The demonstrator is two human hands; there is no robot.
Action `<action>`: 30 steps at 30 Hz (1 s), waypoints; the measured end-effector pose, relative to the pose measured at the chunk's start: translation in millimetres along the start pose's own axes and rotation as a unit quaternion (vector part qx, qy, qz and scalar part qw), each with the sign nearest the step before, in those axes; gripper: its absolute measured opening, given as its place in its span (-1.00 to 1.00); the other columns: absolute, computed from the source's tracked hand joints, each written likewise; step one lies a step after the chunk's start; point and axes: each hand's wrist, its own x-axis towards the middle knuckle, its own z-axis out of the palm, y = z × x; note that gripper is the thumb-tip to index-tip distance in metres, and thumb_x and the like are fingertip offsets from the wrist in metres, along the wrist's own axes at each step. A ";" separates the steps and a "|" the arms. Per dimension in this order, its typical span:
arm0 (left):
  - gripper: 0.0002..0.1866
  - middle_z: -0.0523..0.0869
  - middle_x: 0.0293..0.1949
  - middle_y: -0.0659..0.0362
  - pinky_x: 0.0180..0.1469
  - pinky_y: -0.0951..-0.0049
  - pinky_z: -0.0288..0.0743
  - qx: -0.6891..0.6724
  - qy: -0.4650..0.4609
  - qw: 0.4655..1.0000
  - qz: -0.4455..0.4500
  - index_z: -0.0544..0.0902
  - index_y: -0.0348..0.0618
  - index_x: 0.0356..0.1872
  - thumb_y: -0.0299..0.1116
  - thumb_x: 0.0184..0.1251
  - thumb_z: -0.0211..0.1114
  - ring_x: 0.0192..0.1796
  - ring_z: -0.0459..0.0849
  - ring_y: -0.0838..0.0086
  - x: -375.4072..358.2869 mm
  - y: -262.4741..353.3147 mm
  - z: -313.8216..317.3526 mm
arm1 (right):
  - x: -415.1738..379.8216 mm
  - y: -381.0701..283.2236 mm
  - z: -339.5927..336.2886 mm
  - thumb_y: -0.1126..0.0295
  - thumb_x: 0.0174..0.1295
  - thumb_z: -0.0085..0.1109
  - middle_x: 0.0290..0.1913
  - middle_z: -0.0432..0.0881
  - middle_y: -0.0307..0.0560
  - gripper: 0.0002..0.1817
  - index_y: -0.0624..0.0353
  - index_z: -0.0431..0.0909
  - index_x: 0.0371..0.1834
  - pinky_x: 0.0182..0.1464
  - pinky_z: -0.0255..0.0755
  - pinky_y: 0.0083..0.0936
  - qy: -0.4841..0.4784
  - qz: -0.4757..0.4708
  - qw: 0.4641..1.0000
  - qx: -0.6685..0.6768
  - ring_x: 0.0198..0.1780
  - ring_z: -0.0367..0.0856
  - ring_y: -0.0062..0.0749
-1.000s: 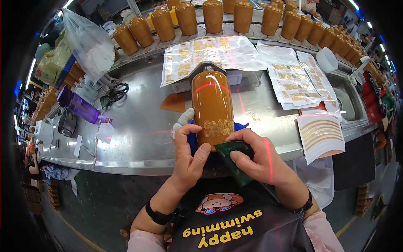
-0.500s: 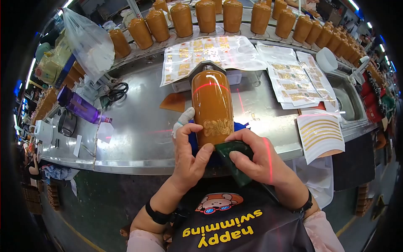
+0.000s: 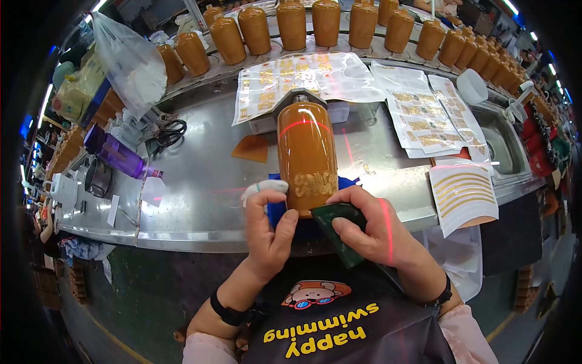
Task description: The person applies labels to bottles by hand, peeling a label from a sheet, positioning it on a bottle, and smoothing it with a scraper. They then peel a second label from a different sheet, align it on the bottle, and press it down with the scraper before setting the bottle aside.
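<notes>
A glossy brown bottle [image 3: 306, 145] lies on its side with its neck pointing away from me, in a dark holder [image 3: 316, 96] with blue padding [image 3: 276, 206] below. A gold decal [image 3: 314, 182] sits on the bottle near its base. My left hand [image 3: 267, 233] is at the left of the base, thumb and forefinger apart, with nothing between them; white covering wraps some of its fingers. My right hand [image 3: 379, 233] grips a dark green flat scraper [image 3: 341, 227] between thumb and fingers, beside the bottle's base at the right.
Behind the bottle lie printed decal sheets [image 3: 345, 76], with more sheets [image 3: 418, 115] at the right. A curved strip sheet [image 3: 464, 194] overhangs the front edge. A purple bottle [image 3: 115, 151] lies at left, a sink [image 3: 503, 142] is at right, and several brown bottles [image 3: 292, 27] line the back.
My left hand has drawn back a little from the decal, and its white-covered fingers have swung lower. The bottles in the back row have shifted left. My right hand stays put.
</notes>
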 end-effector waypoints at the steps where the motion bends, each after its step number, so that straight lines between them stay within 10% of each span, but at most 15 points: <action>1: -0.69 0.51 0.03 0.02 0.23 0.26 0.24 0.003 0.002 1.000 -0.007 0.44 -0.20 0.02 -0.42 0.33 0.28 0.07 0.44 0.22 1.6 1.1 1.7 | 0.0 -3.0 -0.7 0.44 0.25 0.15 -0.40 0.64 -0.01 -0.71 0.28 0.47 0.01 -0.31 0.48 -0.45 -0.011 0.021 1.000 0.003 -0.38 0.62 -0.38; 6: -0.64 0.48 0.02 0.03 0.21 0.25 0.23 0.052 -0.020 0.998 0.005 0.42 -0.18 0.05 -0.39 0.31 0.31 0.10 0.43 0.20 3.3 2.9 4.6 | -0.4 -9.1 -1.3 0.47 0.27 0.15 -0.27 0.65 -0.12 -0.71 0.29 0.47 0.04 -0.20 0.50 -0.54 -0.038 0.047 0.998 0.023 -0.24 0.58 -0.60; 9: -0.63 0.47 0.01 0.03 0.21 0.25 0.23 0.046 -0.022 0.999 -0.004 0.42 -0.18 0.06 -0.38 0.31 0.31 0.11 0.42 0.19 2.1 3.7 4.7 | -0.5 -0.1 1.9 0.44 0.25 0.15 -0.45 0.62 0.03 -0.72 0.26 0.46 0.00 -0.34 0.48 -0.41 -0.015 0.015 1.000 0.023 -0.43 0.65 -0.29; 18: -0.63 0.45 0.02 0.03 0.23 0.27 0.21 -0.004 0.000 1.000 -0.022 0.40 -0.18 0.07 -0.36 0.33 0.30 0.11 0.40 0.23 2.0 -1.2 6.2 | -1.0 -0.6 1.3 0.43 0.26 0.15 -0.44 0.63 0.04 -0.72 0.26 0.46 0.01 -0.33 0.48 -0.40 -0.001 0.008 1.000 0.013 -0.42 0.65 -0.29; 21: -0.64 0.44 0.03 0.02 0.23 0.28 0.22 0.021 -0.011 0.999 -0.024 0.40 -0.19 0.07 -0.36 0.34 0.29 0.11 0.40 0.23 3.0 3.5 6.2 | -1.5 -5.7 -1.2 0.48 0.26 0.15 -0.32 0.65 -0.15 -0.72 0.29 0.48 0.02 -0.26 0.47 -0.56 -0.030 0.065 0.997 0.023 -0.30 0.57 -0.62; 24: -0.64 0.44 0.03 0.02 0.21 0.29 0.22 0.028 -0.018 0.999 -0.021 0.40 -0.19 0.07 -0.38 0.34 0.29 0.11 0.40 0.23 3.4 5.0 6.1 | -1.5 -0.9 2.8 0.43 0.27 0.14 -0.45 0.63 0.03 -0.72 0.27 0.46 0.01 -0.36 0.47 -0.40 -0.010 0.004 1.000 0.020 -0.45 0.63 -0.32; 30: -0.69 0.51 -0.07 0.04 0.25 0.20 0.23 -0.005 0.016 1.000 0.016 0.46 -0.15 -0.01 -0.47 0.27 0.31 0.06 0.45 0.22 -8.7 -2.1 0.0 | -2.8 1.0 -2.2 0.43 0.25 0.16 -0.48 0.61 -0.04 -0.72 0.27 0.47 0.01 -0.39 0.45 -0.46 -0.002 0.015 1.000 0.006 -0.48 0.59 -0.44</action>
